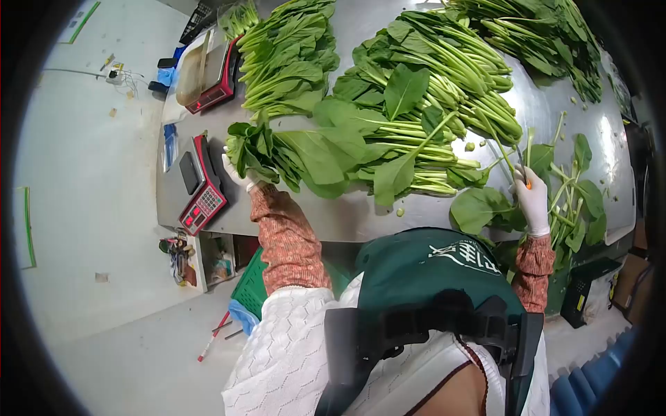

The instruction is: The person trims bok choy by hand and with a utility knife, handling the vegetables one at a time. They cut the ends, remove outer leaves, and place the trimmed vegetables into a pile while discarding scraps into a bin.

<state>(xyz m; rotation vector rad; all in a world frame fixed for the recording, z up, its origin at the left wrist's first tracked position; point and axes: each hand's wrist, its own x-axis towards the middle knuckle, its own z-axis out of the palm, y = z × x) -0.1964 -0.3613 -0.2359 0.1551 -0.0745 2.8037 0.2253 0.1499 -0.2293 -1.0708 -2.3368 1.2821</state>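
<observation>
My left hand (239, 170), in a white glove, is wrapped round a bunch of leafy greens (258, 149) beside the red scale (205, 197). At the table's right part my gloved right hand (532, 201) holds a knife (525, 173) with an orange part at the fingers. Green stems and a large leaf (479, 209) lie close to that hand. Between my hands, a heap of greens (416, 156) is spread with its pale stems towards the right. The fingertips of my left hand are partly hidden by leaves.
A second red scale (223, 87) bears a clear tray. More greens (291, 59) lie in rows across the metal table (333, 216). Loose leaves (576, 201) lie at the right edge. Below the table are a green crate (251, 283) and a black box (588, 291).
</observation>
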